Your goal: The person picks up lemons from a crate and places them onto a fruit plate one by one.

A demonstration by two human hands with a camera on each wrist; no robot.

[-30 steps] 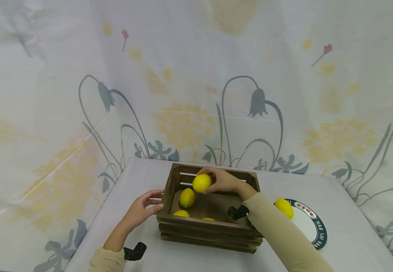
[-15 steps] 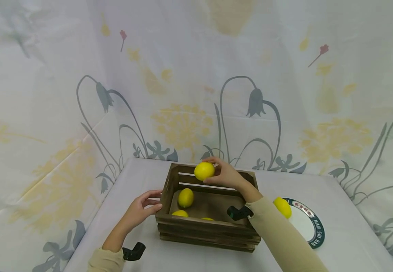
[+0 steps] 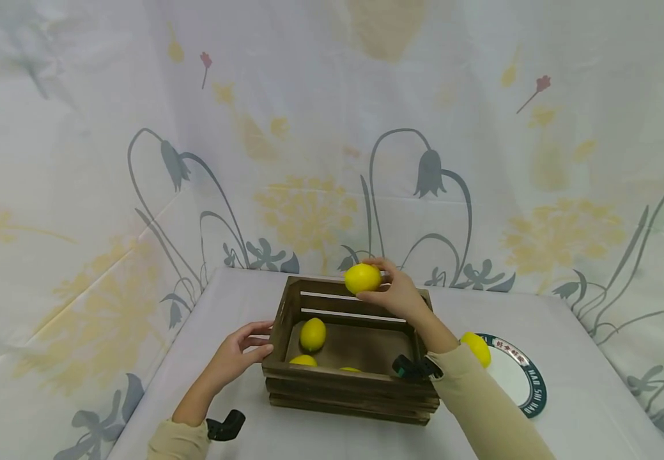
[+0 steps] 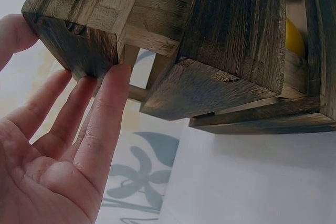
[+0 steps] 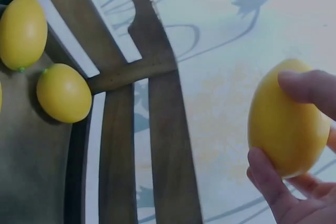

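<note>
In the head view, a yellow lemon is held in my right hand, above the back rim of a dark wooden slatted crate. Thumb and fingers pinch this lemon in the right wrist view, clear of the crate's slats. My left hand touches the crate's left end with fairly straight fingers; the left wrist view shows the fingertips against the wood. Inside lie several lemons, one wholly visible lemon near the left end, others partly hidden by the front wall.
To the right of the crate stands a white plate with a dark green lettered rim. Another lemon sits at its left side, partly behind my right sleeve. A flower-patterned sheet hangs behind the white table.
My right hand has lifted the lemon from inside the crate up to the level of the back rim, then shifted it right. The left hand stays at the crate's left end.
</note>
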